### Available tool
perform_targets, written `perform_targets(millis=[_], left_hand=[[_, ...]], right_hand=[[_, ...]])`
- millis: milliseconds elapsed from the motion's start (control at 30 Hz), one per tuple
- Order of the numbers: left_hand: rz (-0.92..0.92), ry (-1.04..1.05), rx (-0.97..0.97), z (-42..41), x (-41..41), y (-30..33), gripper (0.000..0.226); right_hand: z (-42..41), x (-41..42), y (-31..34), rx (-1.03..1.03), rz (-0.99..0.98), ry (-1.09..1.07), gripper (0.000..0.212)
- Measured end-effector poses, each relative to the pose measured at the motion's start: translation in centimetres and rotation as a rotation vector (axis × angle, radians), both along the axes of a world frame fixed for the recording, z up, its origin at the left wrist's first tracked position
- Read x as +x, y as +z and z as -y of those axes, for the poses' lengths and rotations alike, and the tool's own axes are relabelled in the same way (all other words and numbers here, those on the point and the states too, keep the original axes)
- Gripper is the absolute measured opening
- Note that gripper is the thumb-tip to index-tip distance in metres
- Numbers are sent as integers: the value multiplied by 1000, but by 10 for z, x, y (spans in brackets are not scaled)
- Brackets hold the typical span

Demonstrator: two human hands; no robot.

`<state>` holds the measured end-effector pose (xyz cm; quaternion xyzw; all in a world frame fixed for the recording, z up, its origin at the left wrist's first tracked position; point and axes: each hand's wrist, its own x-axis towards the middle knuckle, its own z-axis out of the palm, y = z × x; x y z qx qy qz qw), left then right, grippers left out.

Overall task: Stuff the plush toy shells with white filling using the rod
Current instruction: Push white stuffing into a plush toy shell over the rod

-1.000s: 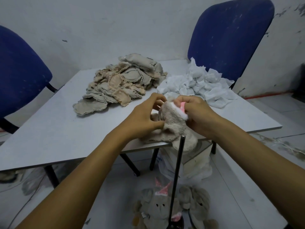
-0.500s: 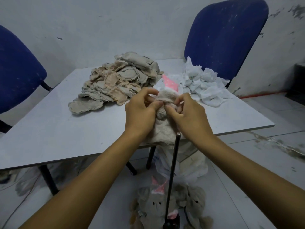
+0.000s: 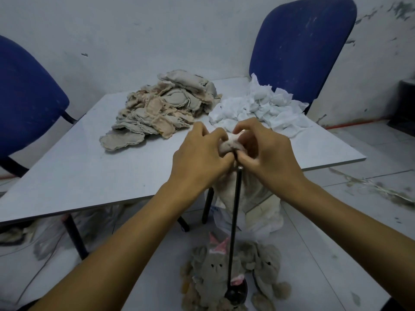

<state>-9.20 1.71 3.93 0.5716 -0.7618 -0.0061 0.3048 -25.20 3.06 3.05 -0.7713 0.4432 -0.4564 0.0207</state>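
Blue chair (image 3: 27,104), far left, partly behind the table edge. White table (image 3: 67,176), tilted in view, carrying 2 heaps. Heap 1, left of centre: pile of flat beige plush shells (image 3: 161,111), unstuffed, edges frayed. Left hand (image 3: 199,158), over the table's near edge, fingers curled and pinching the plush toy shell (image 3: 229,145). That shell, grey-beige, sits bunched between both hands directly above the top of the rod (image 3: 234,221); whether the rod tip is inside it cannot be told. Rod: 1 thin dark shaft, nearly upright, rising from a round dark base (image 3: 235,294) on the floor to a metal tip just under the hands. Stuffed plush toys (image 3: 215,274), grey with pink ears, lie on the floor around the base. Right hand (image 3: 267,153), pressed close against the left, fingers curled and gripping the same shell from the other side. Heap 2, behind the right hand: white filling (image 3: 265,111), crumpled pieces. Blue chair back (image 3: 303,48), far right, behind the table. Pale bag (image 3: 262,209) hangs under the table below the hands.
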Motion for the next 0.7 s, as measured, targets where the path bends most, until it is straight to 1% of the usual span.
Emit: perform_targets(millis=[67,133,200,267,367,433,467,533,567,600,633,667,700], left_hand=[[27,17,-81,-8,0,0,20],[20,-44,-216,-18,-3,-2,16],[-52,-123,-357,-29,-3,-4,14],[-119,-176,-449,-37,0,-7,12],[-107,-223,-496,-47,7,-19,15],[-41,-278,-454,-53,12,-32,12],[-6,-327,-404,-56,16,-39,15],[57,-458,-298,-58,25,-49,28],[63,-485,-275,-57,28,-50,34],[36,-475,-270,-56,32,-48,36],[-27,-447,-263,-54,34,-43,34],[-109,-423,-233,-52,35,-38,35],[-172,-437,-164,-50,35,-31,42]], right_hand=[[-7,-1,-2,-41,17,28,33],[-13,0,0,-110,60,23,29],[-20,0,5,-206,88,28,25],[-28,-1,7,-333,60,49,21],[-41,-2,1,-499,-47,109,11],[-47,-4,-8,-525,-139,172,6],[-49,-6,-14,-507,-200,200,5],[-52,-11,-24,-428,-322,246,4],[-55,-14,-27,-360,-356,291,6],[-57,-17,-29,-268,-341,346,11],[-59,-19,-30,-163,-262,392,18],[-61,-22,-29,-76,-122,410,21],[-62,-26,-29,-32,33,396,22]])
